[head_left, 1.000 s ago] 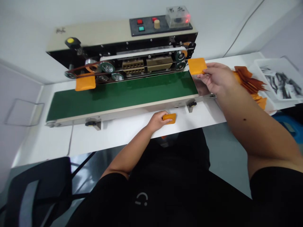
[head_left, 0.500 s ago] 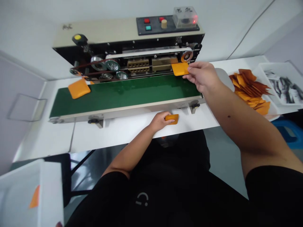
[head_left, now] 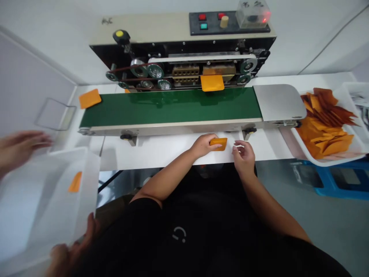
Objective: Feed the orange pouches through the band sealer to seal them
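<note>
My left hand (head_left: 204,145) rests on the white table's front edge, fingers closed on an orange pouch (head_left: 219,143). My right hand (head_left: 243,154) hovers just right of that pouch, fingers curled, holding nothing I can see. On the sealing machine (head_left: 184,42), another orange pouch (head_left: 212,82) rides the green conveyor belt (head_left: 173,109) with its top edge in the sealing band. A third orange pouch (head_left: 89,98) lies at the belt's left end.
A white tray (head_left: 331,156) heaped with orange pouches stands at the right. At the left, another person's hands (head_left: 20,144) hold a translucent white bin (head_left: 43,200) with one orange pouch (head_left: 75,181) inside. A blue stool (head_left: 340,181) stands below the tray.
My right hand let go of the pouch at the belt's right end and drew back beside my left hand. That pouch moved left into the sealer. Another person's bin came in at left.
</note>
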Action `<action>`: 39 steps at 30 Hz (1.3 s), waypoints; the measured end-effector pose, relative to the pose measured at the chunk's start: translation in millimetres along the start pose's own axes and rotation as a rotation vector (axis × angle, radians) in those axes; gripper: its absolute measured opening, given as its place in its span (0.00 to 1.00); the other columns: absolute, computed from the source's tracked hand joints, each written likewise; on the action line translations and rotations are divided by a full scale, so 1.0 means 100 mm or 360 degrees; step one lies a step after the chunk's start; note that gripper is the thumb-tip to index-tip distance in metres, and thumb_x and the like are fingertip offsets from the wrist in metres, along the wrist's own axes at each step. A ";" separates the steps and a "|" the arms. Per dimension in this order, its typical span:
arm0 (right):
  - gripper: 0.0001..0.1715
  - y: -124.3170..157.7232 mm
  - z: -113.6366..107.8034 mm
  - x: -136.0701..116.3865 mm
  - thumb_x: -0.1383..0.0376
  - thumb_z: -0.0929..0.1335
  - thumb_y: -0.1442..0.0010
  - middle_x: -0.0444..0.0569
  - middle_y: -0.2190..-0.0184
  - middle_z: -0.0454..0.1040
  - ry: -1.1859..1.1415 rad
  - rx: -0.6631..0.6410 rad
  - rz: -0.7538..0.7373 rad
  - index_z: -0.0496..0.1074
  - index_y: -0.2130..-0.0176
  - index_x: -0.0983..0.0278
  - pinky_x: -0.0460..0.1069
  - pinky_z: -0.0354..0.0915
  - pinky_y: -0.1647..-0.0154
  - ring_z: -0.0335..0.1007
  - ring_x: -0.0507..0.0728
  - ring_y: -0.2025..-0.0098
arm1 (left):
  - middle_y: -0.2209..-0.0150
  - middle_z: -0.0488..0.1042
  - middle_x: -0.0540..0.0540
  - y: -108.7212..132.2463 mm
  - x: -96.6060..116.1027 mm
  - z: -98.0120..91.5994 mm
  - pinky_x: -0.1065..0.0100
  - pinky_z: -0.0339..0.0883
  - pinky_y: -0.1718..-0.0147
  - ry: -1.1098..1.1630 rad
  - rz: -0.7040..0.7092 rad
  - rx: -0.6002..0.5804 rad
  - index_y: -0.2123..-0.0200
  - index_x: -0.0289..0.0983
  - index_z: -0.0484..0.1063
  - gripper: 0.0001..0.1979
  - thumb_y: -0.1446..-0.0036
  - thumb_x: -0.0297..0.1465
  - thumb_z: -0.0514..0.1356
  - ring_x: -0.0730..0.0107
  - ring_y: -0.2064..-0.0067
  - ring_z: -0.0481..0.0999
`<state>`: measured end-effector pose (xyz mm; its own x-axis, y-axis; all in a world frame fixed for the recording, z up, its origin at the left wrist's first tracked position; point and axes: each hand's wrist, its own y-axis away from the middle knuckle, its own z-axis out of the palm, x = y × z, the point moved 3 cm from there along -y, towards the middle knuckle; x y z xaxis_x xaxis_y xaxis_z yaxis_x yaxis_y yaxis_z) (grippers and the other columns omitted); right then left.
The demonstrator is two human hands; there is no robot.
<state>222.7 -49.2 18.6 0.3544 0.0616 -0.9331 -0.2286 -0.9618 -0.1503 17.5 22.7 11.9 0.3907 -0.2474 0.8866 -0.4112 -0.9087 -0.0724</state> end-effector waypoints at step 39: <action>0.13 -1.00 -0.92 -0.92 0.65 0.75 0.45 0.44 0.78 0.73 -0.0707 0.0129 0.0037 0.74 0.60 0.61 0.45 0.59 0.80 0.65 0.51 0.80 | 0.65 0.76 0.47 0.04 -0.11 0.02 0.70 0.67 0.65 0.0471 0.0043 -0.0008 0.54 0.37 0.74 0.18 0.38 0.44 0.66 0.72 0.67 0.72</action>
<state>296.1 17.0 149.4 -0.0710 0.1656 -0.9836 -0.3086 -0.9414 -0.1362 13.7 20.9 1.0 0.1225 -0.1621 0.9791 -0.4224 -0.9013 -0.0963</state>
